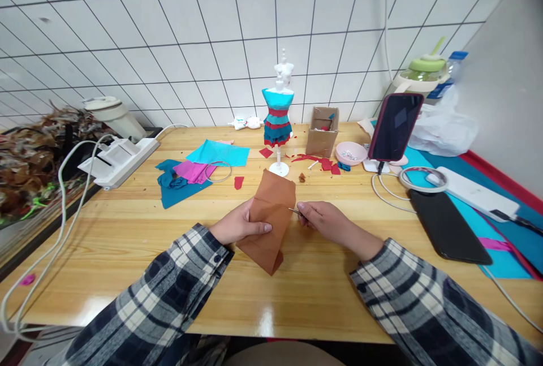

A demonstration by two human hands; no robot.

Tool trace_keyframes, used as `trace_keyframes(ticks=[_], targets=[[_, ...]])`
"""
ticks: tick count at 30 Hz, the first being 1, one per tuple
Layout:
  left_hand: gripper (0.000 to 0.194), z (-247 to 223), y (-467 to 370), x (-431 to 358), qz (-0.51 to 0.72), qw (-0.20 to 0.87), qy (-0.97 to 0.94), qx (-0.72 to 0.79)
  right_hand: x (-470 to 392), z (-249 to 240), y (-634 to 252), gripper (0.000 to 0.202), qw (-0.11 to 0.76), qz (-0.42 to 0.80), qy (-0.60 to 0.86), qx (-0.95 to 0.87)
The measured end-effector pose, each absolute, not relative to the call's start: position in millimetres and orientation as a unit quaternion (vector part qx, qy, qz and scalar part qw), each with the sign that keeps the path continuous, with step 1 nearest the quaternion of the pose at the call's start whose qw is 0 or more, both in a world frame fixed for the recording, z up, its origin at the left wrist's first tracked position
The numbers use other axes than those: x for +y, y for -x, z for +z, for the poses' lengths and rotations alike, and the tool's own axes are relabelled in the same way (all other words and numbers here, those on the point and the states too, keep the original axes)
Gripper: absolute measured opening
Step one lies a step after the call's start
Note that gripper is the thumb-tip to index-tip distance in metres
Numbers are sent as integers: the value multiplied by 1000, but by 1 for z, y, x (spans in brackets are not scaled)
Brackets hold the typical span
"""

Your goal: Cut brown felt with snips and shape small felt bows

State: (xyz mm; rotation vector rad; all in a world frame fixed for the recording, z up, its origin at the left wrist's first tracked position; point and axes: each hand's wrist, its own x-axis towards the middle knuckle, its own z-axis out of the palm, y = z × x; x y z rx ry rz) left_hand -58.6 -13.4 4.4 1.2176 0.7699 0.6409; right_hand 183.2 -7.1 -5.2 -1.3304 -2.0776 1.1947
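My left hand (250, 224) grips a folded sheet of brown crepe paper (275, 190), thumb on top, above the wooden table. My right hand (318, 219) is closed around a small pointed metal tool (293, 210), whose tip meets the paper's right edge. Fingers cover most of this tool, so its exact kind is unclear. A crease or cut line runs across the sheet near that tip. Just behind the paper stands a white miniature dress form (279, 155), wearing a tiny dress (278, 117) in turquoise, red and dark teal layers.
Turquoise paper (224, 154), pink paper (193, 172) and teal paper (182, 193) lie left. A cardboard box (322, 134), a pink bowl (351, 153) and red scraps are behind. Right are a propped phone (396, 128), a black phone (449, 227) and cables. A power strip (127, 165) sits left.
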Motion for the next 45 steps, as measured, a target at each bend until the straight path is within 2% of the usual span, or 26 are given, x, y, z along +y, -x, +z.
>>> trace_keyframes(ticks=[22, 29, 40, 45], targets=[[60, 9, 57, -14, 294, 711, -557, 313, -6, -3, -183, 51, 182, 388, 482, -765], [43, 3, 49, -13, 337, 690, -505, 394, -7, -4, -180, 51, 173, 395, 474, -768], [52, 2, 46, -13, 346, 674, -518, 397, -10, -3, -177, 50, 166, 391, 474, -771], [50, 2, 45, -14, 357, 669, -507, 409, -11, -1, -176, 49, 157, 375, 480, -778]])
